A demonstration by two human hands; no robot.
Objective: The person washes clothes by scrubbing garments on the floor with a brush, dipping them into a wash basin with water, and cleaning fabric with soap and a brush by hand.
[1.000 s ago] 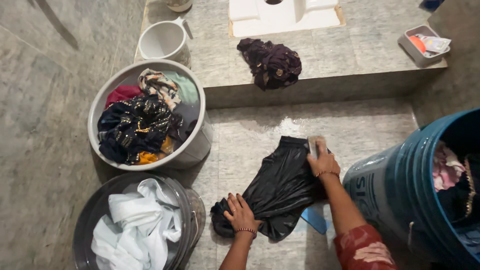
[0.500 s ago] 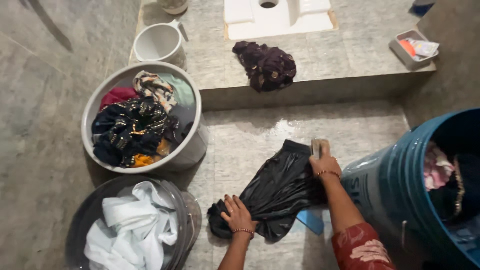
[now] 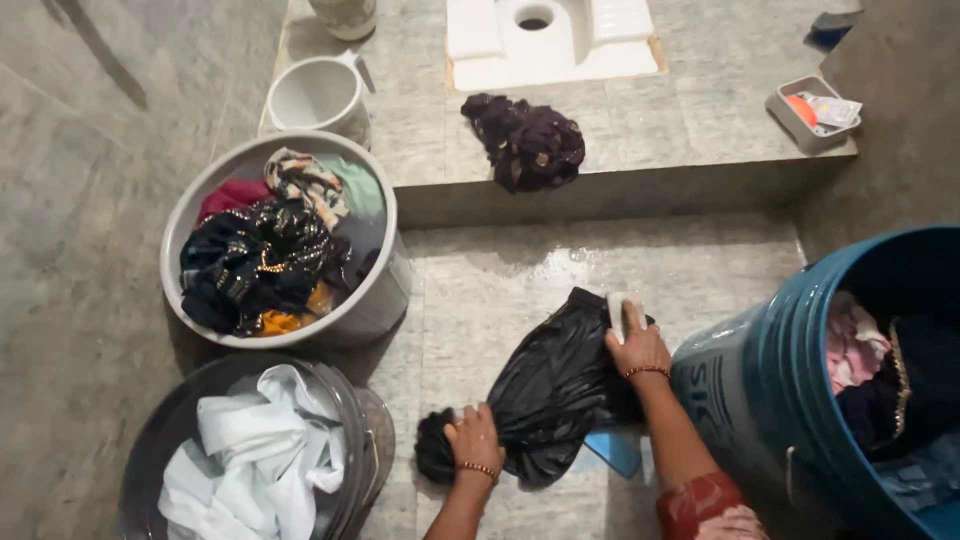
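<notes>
A wet black garment (image 3: 545, 385) lies spread on the tiled floor in front of me. My left hand (image 3: 473, 440) presses down on its bunched near end, fingers curled into the cloth. My right hand (image 3: 636, 345) grips a pale scrub brush (image 3: 618, 312) and rests it on the garment's far edge. A thin bracelet sits on each wrist.
A grey tub (image 3: 380, 300) full of dark and coloured clothes stands left. Below it a dark basin (image 3: 360, 440) holds white cloth. A large blue bucket (image 3: 760, 390) with clothes is right. On the raised step (image 3: 620, 190) lie a dark purple garment (image 3: 525, 140), a white mug (image 3: 315, 95) and a soap tray (image 3: 805, 105).
My right hand with the brush has drawn back toward me along the black garment. My left hand has closed tighter on the bunched end. The view has tilted slightly.
</notes>
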